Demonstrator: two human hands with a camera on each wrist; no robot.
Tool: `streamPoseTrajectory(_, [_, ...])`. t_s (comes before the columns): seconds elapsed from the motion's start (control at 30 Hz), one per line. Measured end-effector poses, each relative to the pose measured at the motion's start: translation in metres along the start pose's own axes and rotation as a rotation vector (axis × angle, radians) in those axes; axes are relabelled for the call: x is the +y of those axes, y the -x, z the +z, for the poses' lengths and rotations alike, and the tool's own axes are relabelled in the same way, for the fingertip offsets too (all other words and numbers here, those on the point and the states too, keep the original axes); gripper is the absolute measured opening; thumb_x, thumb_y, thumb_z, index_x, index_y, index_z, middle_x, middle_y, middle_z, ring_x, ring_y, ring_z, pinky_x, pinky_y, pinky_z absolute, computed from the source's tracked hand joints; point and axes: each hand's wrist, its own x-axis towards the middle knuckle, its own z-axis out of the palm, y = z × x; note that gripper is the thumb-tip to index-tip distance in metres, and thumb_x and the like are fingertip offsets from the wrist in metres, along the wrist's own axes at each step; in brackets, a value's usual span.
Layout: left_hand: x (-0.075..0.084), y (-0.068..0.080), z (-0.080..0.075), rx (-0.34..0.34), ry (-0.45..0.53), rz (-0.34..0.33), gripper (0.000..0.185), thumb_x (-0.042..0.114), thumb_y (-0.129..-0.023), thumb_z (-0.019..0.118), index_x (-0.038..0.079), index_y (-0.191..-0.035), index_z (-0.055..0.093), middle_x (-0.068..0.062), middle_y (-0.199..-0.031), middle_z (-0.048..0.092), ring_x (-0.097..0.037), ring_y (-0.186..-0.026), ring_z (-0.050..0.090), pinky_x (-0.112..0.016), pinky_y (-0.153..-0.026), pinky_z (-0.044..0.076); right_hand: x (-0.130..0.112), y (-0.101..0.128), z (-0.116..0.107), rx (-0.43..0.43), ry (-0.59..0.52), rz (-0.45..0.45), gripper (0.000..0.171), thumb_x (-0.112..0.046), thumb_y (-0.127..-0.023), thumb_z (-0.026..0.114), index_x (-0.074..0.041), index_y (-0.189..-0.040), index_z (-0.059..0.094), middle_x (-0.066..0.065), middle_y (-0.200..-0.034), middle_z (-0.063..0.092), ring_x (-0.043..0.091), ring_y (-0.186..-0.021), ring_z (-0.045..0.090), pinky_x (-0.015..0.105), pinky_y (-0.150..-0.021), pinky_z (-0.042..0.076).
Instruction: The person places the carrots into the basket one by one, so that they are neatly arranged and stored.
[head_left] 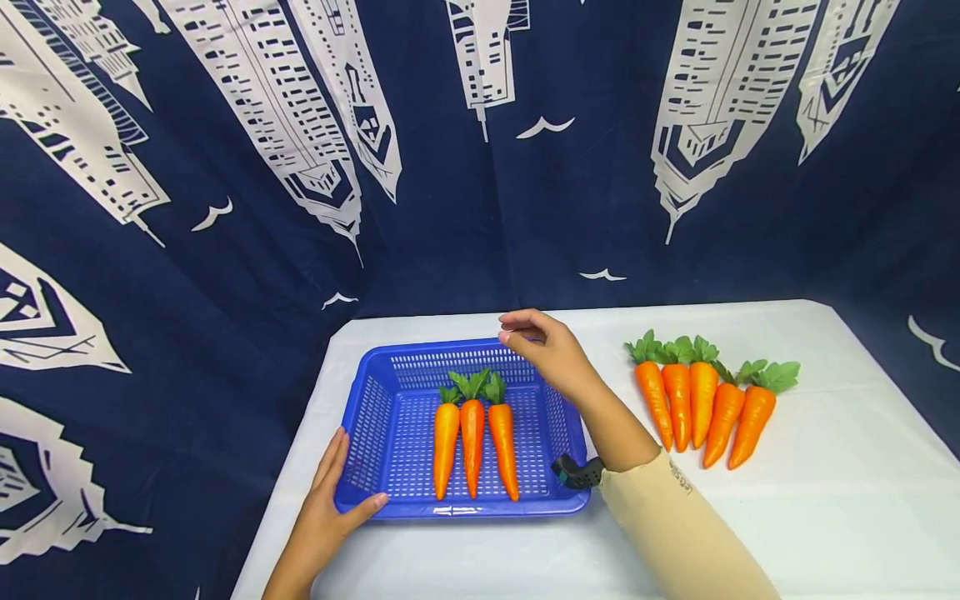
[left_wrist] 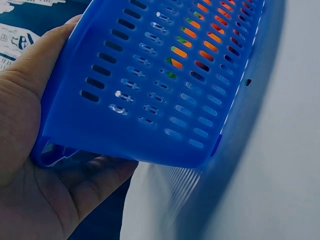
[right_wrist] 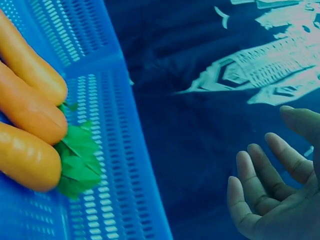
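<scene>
A blue plastic basket (head_left: 465,509) with slotted walls stands on the white table, and three orange carrots (head_left: 472,446) lie side by side inside, leafy tops toward the far wall. My left hand (head_left: 324,498) holds the basket's near left corner. In the left wrist view its thumb (left_wrist: 42,52) lies on one side of the rim and its fingers (left_wrist: 102,182) on the other. Over the far right corner hovers my right hand (head_left: 553,354), fingers loosely bent and nothing in them. The right wrist view shows this hand (right_wrist: 280,195) apart from the basket wall (right_wrist: 125,130).
Several more carrots (head_left: 703,400) with green leaves lie in a row on the white table (head_left: 847,467), right of the basket. A dark blue cloth (head_left: 480,217) printed with white buildings hangs behind. A black band (head_left: 577,472) is on the right wrist.
</scene>
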Motion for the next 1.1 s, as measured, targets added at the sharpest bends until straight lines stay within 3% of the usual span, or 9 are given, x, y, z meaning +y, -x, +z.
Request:
streamPoseTrajectory(0.17, [-0.001,0.000,0.000,0.004,0.001,0.018,0.109,0.033,-0.080,0.086,0.016,-0.163,0.018,0.004,-0.172,0.005,-0.040,-0.158,0.007,-0.071,-0.121,0.014,0.000,0.007,-0.022,0.064,-0.015,0.005,0.039,-0.032,-0.098,0.067,-0.012,-0.132,0.063,0.010,-0.130,0.065,0.026,-0.121,0.063,0.047,-0.108,0.051])
streamPoseTrajectory(0.4, [0.000,0.000,0.000,0.000,-0.009,0.028,0.110,0.037,-0.080,0.086,0.016,-0.163,0.018,0.005,-0.172,0.005,-0.040,-0.158,0.008,-0.071,-0.120,0.015,0.015,0.017,-0.051,0.211,-0.013,0.033,0.044,-0.036,-0.098,0.066,-0.011,-0.134,0.062,0.010,-0.131,0.065,0.009,-0.116,0.062,0.024,-0.105,0.050])
streamPoseTrajectory(0.47, [0.000,0.001,0.000,-0.002,-0.010,0.025,0.110,0.037,-0.080,0.086,0.017,-0.163,0.017,0.005,-0.172,0.005,-0.040,-0.158,0.008,-0.072,-0.120,0.015,0.020,0.019,-0.057,0.261,-0.026,0.048,0.046,-0.036,-0.099,0.066,-0.010,-0.136,0.062,0.013,-0.133,0.065,0.004,-0.113,0.062,0.023,-0.105,0.050])
streamPoseTrajectory(0.63, [0.000,0.001,0.000,-0.007,-0.004,0.011,0.109,0.034,-0.081,0.086,0.018,-0.163,0.016,0.005,-0.172,0.004,-0.040,-0.158,0.007,-0.071,-0.120,0.015,0.034,0.027,-0.067,0.378,-0.054,0.126,0.052,-0.039,-0.098,0.066,-0.012,-0.141,0.058,0.013,-0.139,0.062,0.000,-0.113,0.060,0.034,-0.113,0.048])
streamPoseTrajectory(0.87, [0.000,0.001,-0.001,-0.010,0.006,0.010,0.109,0.035,-0.081,0.086,0.017,-0.163,0.017,0.005,-0.172,0.005,-0.039,-0.158,0.007,-0.071,-0.120,0.015,0.054,0.039,-0.082,0.465,-0.115,0.248,0.060,-0.044,-0.095,0.069,-0.021,-0.148,0.052,0.007,-0.151,0.053,0.018,-0.137,0.051,0.047,-0.121,0.038])
streamPoseTrajectory(1.1, [0.002,0.002,-0.001,-0.018,0.007,0.006,0.108,0.033,-0.081,0.085,0.016,-0.163,0.016,0.005,-0.172,0.004,-0.039,-0.158,0.006,-0.071,-0.120,0.014,0.070,0.049,-0.096,0.502,-0.132,0.295,0.062,-0.040,-0.097,0.067,-0.019,-0.152,0.046,0.009,-0.157,0.045,0.024,-0.147,0.042,0.044,-0.123,0.035])
